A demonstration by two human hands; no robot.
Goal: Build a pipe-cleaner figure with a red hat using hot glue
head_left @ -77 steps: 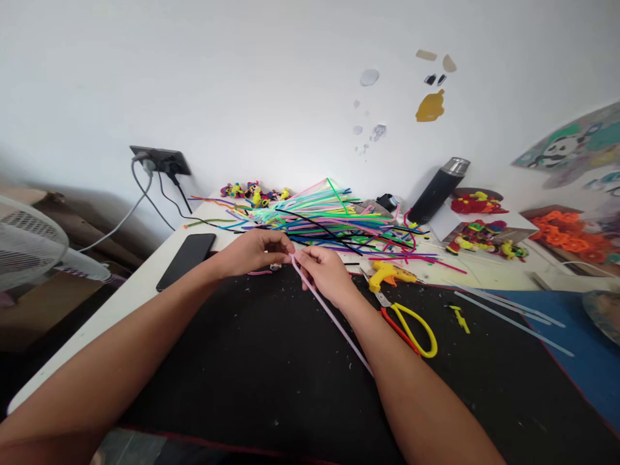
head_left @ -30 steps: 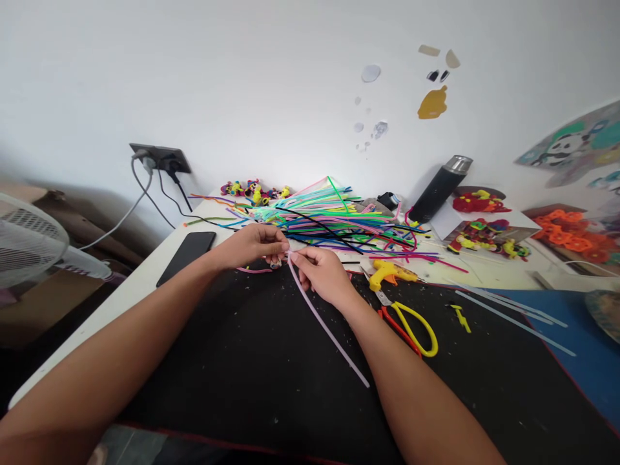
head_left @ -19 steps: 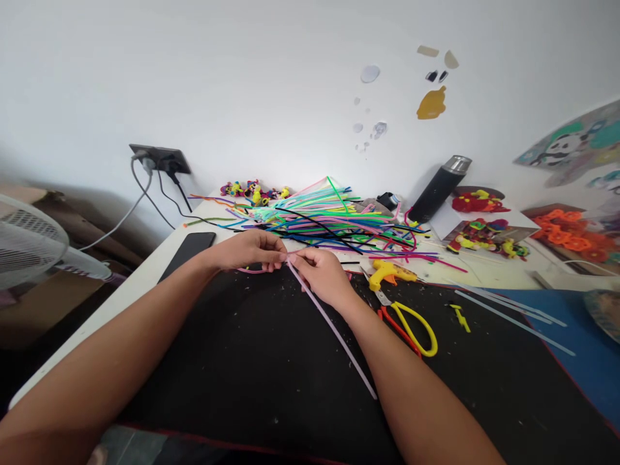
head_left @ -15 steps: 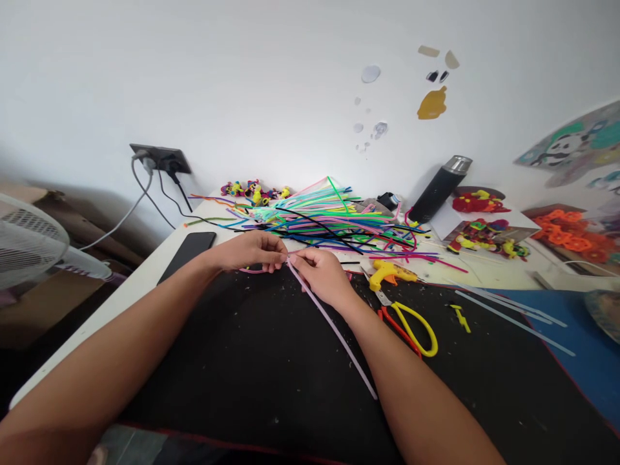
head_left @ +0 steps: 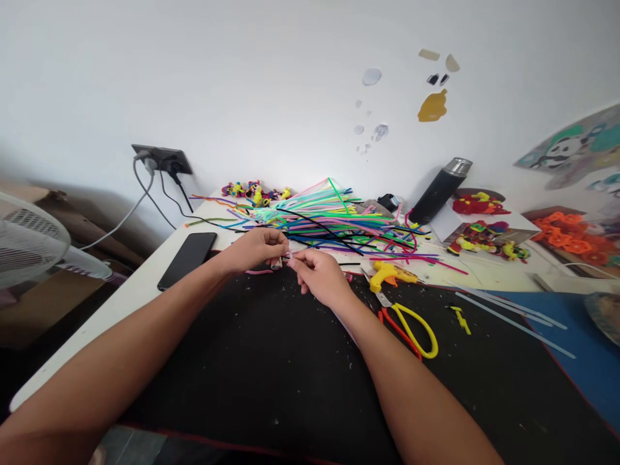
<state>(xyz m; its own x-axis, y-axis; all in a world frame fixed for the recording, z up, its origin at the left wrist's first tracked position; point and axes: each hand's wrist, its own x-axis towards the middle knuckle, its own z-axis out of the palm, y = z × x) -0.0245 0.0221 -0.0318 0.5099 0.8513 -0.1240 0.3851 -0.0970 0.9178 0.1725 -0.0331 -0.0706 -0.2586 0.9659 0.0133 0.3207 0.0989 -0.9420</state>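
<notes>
Above the far part of the black mat, my left hand and my right hand meet at their fingertips. Both pinch the end of a pale lilac pipe cleaner, whose long part runs under my right forearm and is mostly hidden. A short pink piece shows below my left hand. Behind the hands lies a large heap of coloured pipe cleaners.
A black phone lies left. Right of my hands are a yellow glue gun, scissors, glue sticks and a yellow piece. A dark flask leans at the back beside small figures.
The long lilac pipe cleaner has swung right, from lying across the mat to mostly beneath my right forearm. My hands have shifted slightly at the fingertips.
</notes>
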